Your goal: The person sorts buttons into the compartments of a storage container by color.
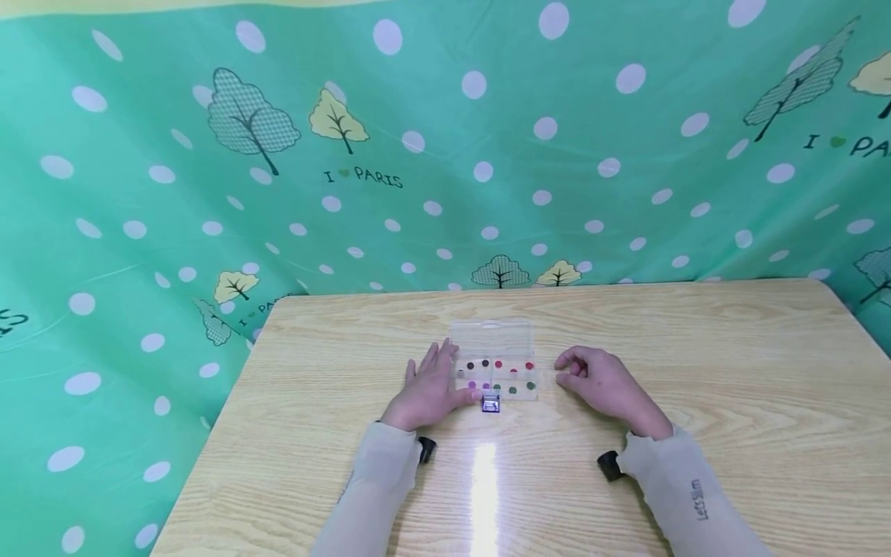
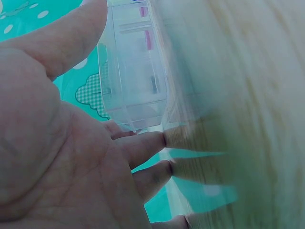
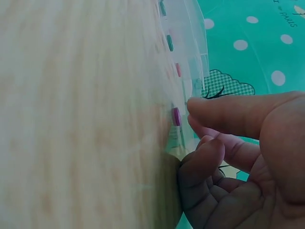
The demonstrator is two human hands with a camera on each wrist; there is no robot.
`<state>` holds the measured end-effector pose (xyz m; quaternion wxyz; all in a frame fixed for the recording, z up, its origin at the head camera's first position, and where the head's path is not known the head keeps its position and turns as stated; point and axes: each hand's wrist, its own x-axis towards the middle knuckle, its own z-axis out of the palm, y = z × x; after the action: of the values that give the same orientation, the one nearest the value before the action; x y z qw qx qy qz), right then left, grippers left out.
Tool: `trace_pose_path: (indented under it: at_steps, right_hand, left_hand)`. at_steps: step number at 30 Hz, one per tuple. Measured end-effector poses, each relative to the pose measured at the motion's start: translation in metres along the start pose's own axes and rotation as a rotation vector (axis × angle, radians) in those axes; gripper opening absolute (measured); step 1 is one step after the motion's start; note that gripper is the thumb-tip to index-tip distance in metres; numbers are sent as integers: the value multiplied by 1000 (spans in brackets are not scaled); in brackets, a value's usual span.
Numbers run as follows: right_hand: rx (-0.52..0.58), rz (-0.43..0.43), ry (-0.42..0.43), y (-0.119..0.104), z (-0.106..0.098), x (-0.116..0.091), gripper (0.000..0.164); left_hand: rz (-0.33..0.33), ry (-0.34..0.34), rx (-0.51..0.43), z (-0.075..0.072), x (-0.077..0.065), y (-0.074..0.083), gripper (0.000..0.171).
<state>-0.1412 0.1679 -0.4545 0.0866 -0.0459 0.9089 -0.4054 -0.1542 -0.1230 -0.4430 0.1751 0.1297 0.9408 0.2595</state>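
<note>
A clear plastic compartment box (image 1: 515, 393) lies on the table with its transparent lid (image 1: 490, 338) raised at the back. Small round discs in black, red, purple and green sit in its sections. My left hand (image 1: 431, 391) lies at the box's left side, fingers spread; its thumb tip reaches the front edge beside a small blue-purple piece (image 1: 490, 403). In the left wrist view the box's side wall (image 2: 138, 81) stands between thumb and fingers. To the right of the box, my right hand (image 1: 592, 377) has bent fingers and nothing visible in them. A magenta disc (image 3: 176, 117) shows near its thumb tip.
The wood-grain table (image 1: 313, 464) extends around the box, with a bright light reflection in front. A green polka-dot cloth (image 1: 431, 155) hangs behind and at the sides. Dark wrist devices (image 1: 609, 466) sit at both cuffs.
</note>
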Motion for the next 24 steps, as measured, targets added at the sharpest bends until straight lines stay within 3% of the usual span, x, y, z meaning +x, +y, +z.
trace_pose_path:
  at_steps: [13, 24]
  right_hand:
    - [-35, -53, 6, 0, 0, 0, 9]
    - [-42, -42, 6, 2, 0, 0, 4]
  left_hand:
    - [3, -5, -5, -4, -2, 3, 95]
    - [13, -1, -5, -2, -1, 2, 95]
